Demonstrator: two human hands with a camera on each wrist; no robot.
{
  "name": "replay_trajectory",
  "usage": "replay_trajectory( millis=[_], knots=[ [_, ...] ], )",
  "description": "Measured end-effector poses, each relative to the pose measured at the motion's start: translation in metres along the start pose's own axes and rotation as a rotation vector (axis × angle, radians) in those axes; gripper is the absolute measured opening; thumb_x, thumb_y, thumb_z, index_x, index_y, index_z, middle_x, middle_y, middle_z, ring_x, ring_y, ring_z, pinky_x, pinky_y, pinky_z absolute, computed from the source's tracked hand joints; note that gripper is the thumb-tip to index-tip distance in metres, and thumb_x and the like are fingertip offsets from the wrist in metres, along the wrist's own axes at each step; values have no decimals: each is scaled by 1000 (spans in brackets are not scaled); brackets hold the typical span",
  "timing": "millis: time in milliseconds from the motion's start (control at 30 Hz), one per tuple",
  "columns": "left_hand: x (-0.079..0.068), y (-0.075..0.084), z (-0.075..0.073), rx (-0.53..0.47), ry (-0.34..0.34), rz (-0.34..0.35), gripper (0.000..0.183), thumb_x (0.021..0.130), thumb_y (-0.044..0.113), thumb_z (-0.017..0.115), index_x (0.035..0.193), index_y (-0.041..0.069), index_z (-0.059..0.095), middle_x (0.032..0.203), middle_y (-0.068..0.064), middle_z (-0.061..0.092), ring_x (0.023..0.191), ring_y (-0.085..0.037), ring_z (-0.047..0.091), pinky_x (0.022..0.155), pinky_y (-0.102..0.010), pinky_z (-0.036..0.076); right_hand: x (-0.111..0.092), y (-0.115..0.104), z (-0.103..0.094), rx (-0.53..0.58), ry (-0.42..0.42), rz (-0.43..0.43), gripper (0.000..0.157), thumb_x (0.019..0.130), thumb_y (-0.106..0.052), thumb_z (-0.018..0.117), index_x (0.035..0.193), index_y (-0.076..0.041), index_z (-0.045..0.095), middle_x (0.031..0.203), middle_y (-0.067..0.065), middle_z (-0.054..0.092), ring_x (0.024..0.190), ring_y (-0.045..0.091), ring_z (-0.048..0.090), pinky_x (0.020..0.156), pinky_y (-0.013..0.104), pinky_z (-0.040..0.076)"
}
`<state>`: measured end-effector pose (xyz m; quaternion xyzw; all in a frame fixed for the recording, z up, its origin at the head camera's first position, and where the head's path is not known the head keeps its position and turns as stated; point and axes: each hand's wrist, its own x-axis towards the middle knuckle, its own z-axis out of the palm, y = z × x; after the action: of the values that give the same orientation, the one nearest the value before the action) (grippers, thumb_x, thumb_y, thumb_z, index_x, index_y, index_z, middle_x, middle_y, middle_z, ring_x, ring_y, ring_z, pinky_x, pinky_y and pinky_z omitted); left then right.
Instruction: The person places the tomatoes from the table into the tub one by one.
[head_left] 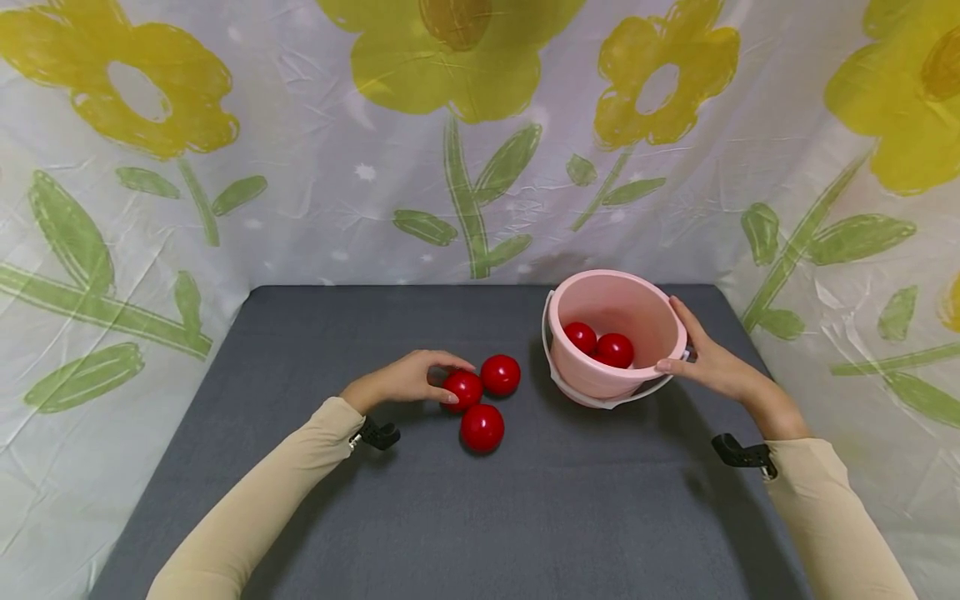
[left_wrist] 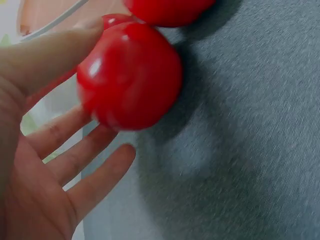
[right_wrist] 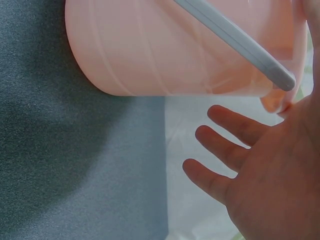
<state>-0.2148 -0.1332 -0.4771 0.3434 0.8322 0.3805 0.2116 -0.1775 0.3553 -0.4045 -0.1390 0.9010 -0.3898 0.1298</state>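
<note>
My left hand [head_left: 408,379] has its thumb and fingertips round a glossy red ball [head_left: 462,390] on the dark cloth. In the left wrist view the thumb lies against this ball [left_wrist: 132,75], while the lower fingers spread out beside it. Two more red balls sit close by, one behind to the right [head_left: 500,375] and one in front [head_left: 482,428]. At the right, my right hand [head_left: 712,362] grips the rim of a pink bucket [head_left: 588,373] between thumb and index finger; its other fingers [right_wrist: 225,142] extend free of the wall. Two red balls [head_left: 614,350] show inside the bucket.
The bucket's white handle [head_left: 600,403] hangs down along its front and left side. A dark grey cloth [head_left: 570,517] covers the table. White curtains with yellow flowers [head_left: 300,208] enclose the back and sides.
</note>
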Motion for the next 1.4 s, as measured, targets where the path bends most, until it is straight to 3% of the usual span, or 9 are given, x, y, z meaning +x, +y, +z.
replay_trajectory(
  millis=[267, 600, 733, 933, 1000, 1067, 1233, 1400],
  knots=[
    [5, 1, 9, 96, 15, 65, 51, 86, 25, 78, 134, 18, 62, 136, -7, 61, 127, -25, 56, 106, -45, 48, 1, -1, 0, 2, -2, -4, 107, 90, -24, 68, 159, -21, -14, 165, 18, 1, 138, 41, 25, 102, 55, 40],
    [5, 2, 14, 105, 36, 60, 49, 87, 21, 77, 133, 19, 63, 135, -5, 61, 124, -23, 57, 102, -39, 51, 0, -3, 0, 6, 1, -8, 107, 90, -25, 67, 159, -22, -15, 165, 18, 1, 139, 42, 24, 103, 58, 39],
    [5, 3, 13, 100, 42, 47, 48, 86, 22, 77, 132, 19, 64, 134, -5, 62, 124, -23, 58, 101, -38, 51, 0, -3, -1, -5, 2, -13, 106, 90, -24, 67, 159, -22, -14, 165, 18, 2, 139, 40, 25, 101, 49, 42],
    [7, 6, 5, 100, 47, 26, 49, 86, 22, 77, 133, 19, 63, 135, -4, 62, 123, -22, 58, 99, -36, 53, -1, -3, -2, -9, -3, -13, 106, 91, -24, 68, 159, -24, -14, 165, 18, 2, 137, 40, 29, 92, 20, 42],
    [8, 10, 1, 104, 50, 29, 50, 87, 22, 77, 134, 18, 63, 135, -5, 62, 123, -23, 58, 98, -37, 54, -2, -3, -2, -10, -3, -10, 106, 91, -24, 68, 159, -24, -14, 165, 18, 3, 136, 40, 30, 90, 16, 41],
    [9, 14, -4, 100, 53, 29, 50, 87, 22, 77, 134, 17, 62, 136, -5, 61, 122, -23, 58, 97, -37, 54, -2, -3, -2, -11, -4, -5, 106, 91, -24, 67, 158, -25, -15, 165, 18, 3, 136, 40, 30, 92, 20, 42],
    [13, 27, -21, 93, 66, 25, 49, 86, 20, 77, 133, 20, 63, 136, -4, 61, 120, -21, 58, 92, -33, 56, -2, -1, -2, -19, -2, 1, 106, 91, -25, 67, 158, -25, -15, 165, 18, 3, 136, 40, 30, 99, 45, 43],
    [18, 45, -41, 78, 91, 26, 50, 86, 20, 77, 134, 24, 62, 136, -3, 60, 119, -21, 58, 90, -33, 58, -2, 0, 0, -25, -1, 0, 106, 91, -25, 67, 158, -24, -15, 165, 19, 4, 134, 40, 33, 98, 47, 44]
  ],
)
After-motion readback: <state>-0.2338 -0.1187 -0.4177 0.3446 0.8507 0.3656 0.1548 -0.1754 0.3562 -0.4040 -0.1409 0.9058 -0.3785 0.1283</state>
